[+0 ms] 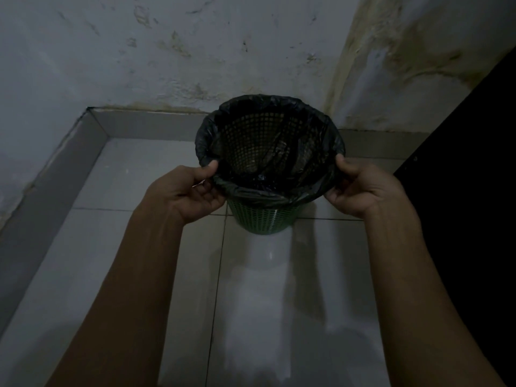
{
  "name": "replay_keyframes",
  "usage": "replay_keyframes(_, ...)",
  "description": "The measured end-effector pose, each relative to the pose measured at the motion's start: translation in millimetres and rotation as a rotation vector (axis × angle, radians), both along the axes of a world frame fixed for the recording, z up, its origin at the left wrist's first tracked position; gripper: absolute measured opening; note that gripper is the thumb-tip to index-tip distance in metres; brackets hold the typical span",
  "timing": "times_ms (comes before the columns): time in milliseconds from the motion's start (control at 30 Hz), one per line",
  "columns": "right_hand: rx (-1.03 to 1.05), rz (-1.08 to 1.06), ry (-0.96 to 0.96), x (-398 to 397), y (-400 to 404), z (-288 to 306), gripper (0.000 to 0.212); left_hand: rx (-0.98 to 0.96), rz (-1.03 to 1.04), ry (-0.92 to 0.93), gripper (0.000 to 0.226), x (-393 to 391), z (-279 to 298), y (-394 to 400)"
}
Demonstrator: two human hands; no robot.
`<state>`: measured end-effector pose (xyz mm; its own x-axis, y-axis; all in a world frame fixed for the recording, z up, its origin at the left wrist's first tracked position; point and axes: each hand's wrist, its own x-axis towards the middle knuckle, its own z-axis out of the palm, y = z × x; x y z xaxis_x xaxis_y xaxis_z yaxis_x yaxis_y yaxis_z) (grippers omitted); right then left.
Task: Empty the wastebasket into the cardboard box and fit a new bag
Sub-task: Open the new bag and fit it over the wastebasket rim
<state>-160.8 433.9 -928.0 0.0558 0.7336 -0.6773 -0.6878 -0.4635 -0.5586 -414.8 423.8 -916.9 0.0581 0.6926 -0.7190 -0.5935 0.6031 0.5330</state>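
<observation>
I hold the green wastebasket by its rim with both hands. My left hand pinches the black bag at about 8 o'clock on the rim. My right hand pinches it at about 4 o'clock. Both hands are closed on the bag's folded edge.

The bag looks thin, so I think I should pull softly. I want the edge folded over the rim all the way round, with no loose bit. I can see the basket's holes through the bag on the far side, and I cannot tell if anything is inside.

The basket stands on shiny grey floor tiles in a corner. The white wall behind it has brown stains. I do not see the cardboard box.
</observation>
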Motion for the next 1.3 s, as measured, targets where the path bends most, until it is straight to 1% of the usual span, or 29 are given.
replay_keyframes(33, -0.002, -0.003, 0.056, -0.5, 0.0, -0.4, 0.002, 0.001, 0.002, -0.004, 0.01, 0.5, 0.0, -0.4)
replay_keyframes(100, 0.0, 0.007, 0.12, -1.3, -2.0, -1.2, 0.013, 0.004, 0.007, -0.005, 0.01, 1.2, 0.4, -1.0)
replay_keyframes(167, 0.001, 0.012, 0.135, -2.3, -2.3, -2.3, 0.007, 0.011, -0.004, 0.03, 0.01, 2.1, 1.0, -1.1)
replay_keyframes(233, -0.001, 0.006, 0.135, -3.5, -2.8, -0.5, 0.012, 0.015, -0.003, 0.06, 0.009, 4.0, 1.2, -1.0)
replay_keyframes(300, 0.004, -0.013, 0.104, -3.9, -3.2, 2.4, 0.011, 0.009, 0.005, 0.066, 0.008, 5.7, 1.8, -1.2)
replay_keyframes(367, 0.02, -0.025, 0.03, -4.3, -3.3, 4.3, 0.011, 0.007, 0.009, 0.091, 0.007, 6.6, 2.5, -0.8)
replay_keyframes(500, 0.031, -0.006, -0.184, -7.5, -4.2, 5.8, 0.012, 0.014, -0.029, 0.208, 0.003, 6.1, 0.6, 0.0)
replay_keyframes(600, 0.053, 0.002, -0.218, -9.1, -5.3, 5.4, 0.014, 0.021, -0.035, 0.278, 0.007, 5.3, -1.4, 0.4)
replay_keyframes(767, 0.138, 0.009, -0.283, -7.7, -6.3, 4.2, 0.018, 0.071, -0.011, 0.218, 0.022, 7.7, 6.1, -2.9)
replay_keyframes(833, 0.147, 0.032, -0.352, -5.6, -6.0, 2.1, 0.024, 0.073, -0.006, 0.207, 0.025, 7.3, 8.6, -3.4)
replay_keyframes(933, 0.135, 0.072, -0.509, -5.1, -4.6, -1.8, 0.035, 0.045, -0.003, 0.234, 0.032, 4.6, 7.7, -1.8)
replay_keyframes(967, 0.137, 0.07, -0.554, -5.5, -3.7, -3.3, 0.036, 0.039, -0.009, 0.255, 0.033, 3.8, 6.5, -1.7)
replay_keyframes(1033, 0.152, 0.056, -0.611, -7.2, -1.8, -4.2, 0.037, 0.046, -0.024, 0.267, 0.024, 4.5, 5.7, -2.4)
replay_keyframes(1100, 0.18, 0.031, -0.621, -8.2, 0.6, -3.6, 0.041, 0.058, -0.04, 0.254, 0.018, 7.7, 5.3, -2.8)
replay_keyframes(1167, 0.207, 0.009, -0.586, -6.9, 3.4, -2.4, 0.05, 0.067, -0.046, 0.238, 0.019, 12.9, 5.5, -2.1)
replay_keyframes(1300, 0.254, -0.016, -0.502, -4.8, 7.2, 4.3, 0.048, 0.083, -0.049, 0.219, 0.018, 22.8, 3.2, 0.8)
